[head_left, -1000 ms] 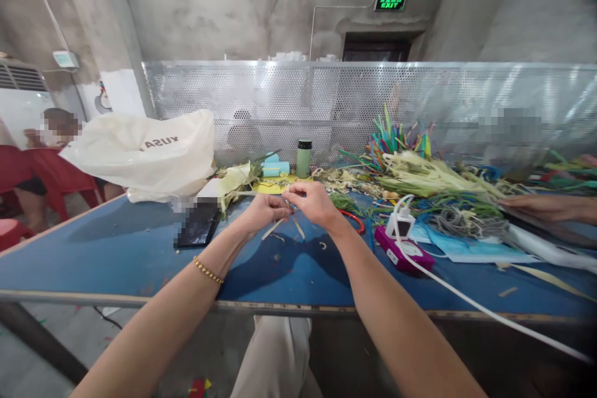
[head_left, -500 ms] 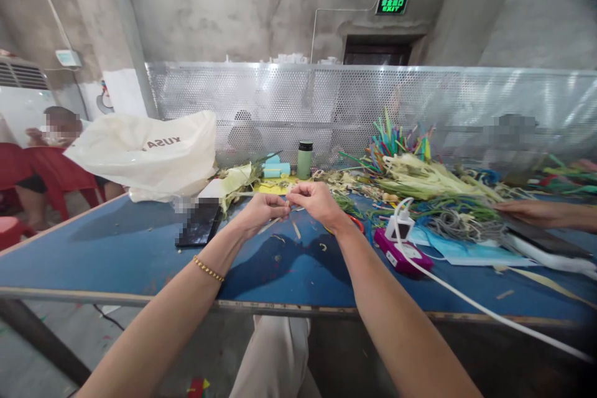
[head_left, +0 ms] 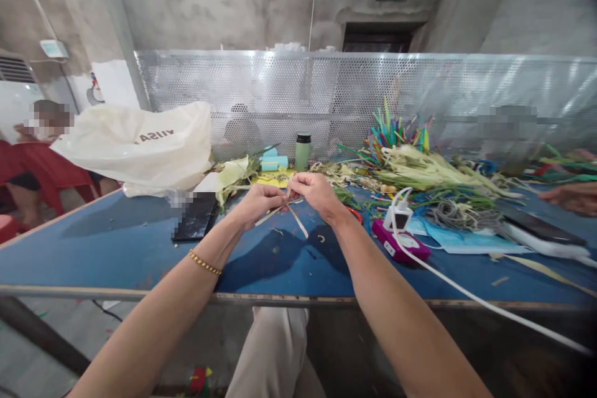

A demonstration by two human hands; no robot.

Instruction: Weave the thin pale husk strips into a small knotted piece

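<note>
My left hand [head_left: 262, 204] and my right hand [head_left: 313, 191] meet just above the blue table, their fingertips pinched close together. Between them are thin pale strips that look like dried corn husk. One strip [head_left: 299, 224] hangs down below the fingers toward the right, and another sticks out under my left hand. The spot where the strips cross is partly covered by my fingers. Small husk scraps [head_left: 321, 239] lie on the table beneath.
Pale husks [head_left: 424, 168] and coloured strips [head_left: 396, 130] are heaped behind right, near grey wire coils [head_left: 459, 214]. A purple box [head_left: 398, 244] with a white charger stands right of my arm. Behind are a green bottle [head_left: 303, 152] and white bag [head_left: 135, 149]. A co-worker's hand [head_left: 576, 198] is far right.
The hanging strip now reaches further down and to the right, while my hands stay pinched together. The co-worker's hand has drawn back to the right from the wire coils. The view has shifted slightly.
</note>
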